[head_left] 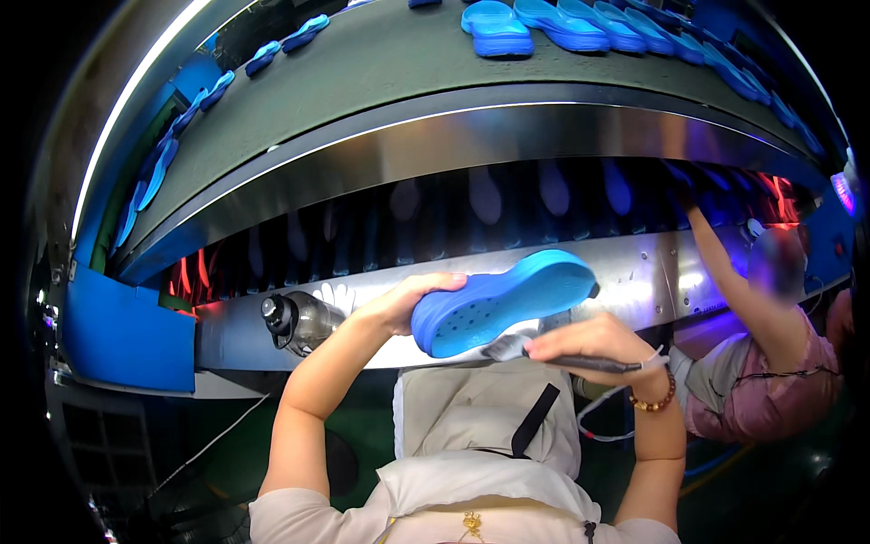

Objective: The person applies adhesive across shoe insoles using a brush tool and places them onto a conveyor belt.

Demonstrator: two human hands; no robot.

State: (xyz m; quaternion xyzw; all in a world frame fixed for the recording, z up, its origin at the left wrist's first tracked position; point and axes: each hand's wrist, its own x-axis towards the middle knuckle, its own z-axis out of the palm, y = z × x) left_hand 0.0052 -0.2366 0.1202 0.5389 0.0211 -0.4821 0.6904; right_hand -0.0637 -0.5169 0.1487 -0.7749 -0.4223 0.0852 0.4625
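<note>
A footwear factory workshop is indicated. Blue shoe parts (580,32) are lined up on a long green belt (381,63), beneath which sole-shaped pieces (485,195) are seen in a dark slot, lit red at both ends. The metal-edged line is flanked by a strip light (118,107), and farther along it a co-worker (779,381) is stationed, one arm extended toward the slot.

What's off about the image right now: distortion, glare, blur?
Head view: the conveyor belt bends like an arch and the corners go black; glare whitens patches of the metal ledge; the slot beneath the belt sits dark, with red glow at both ends. Also head view: a co-worker's head is smeared; the blue clog looks fairly sharp.
</note>
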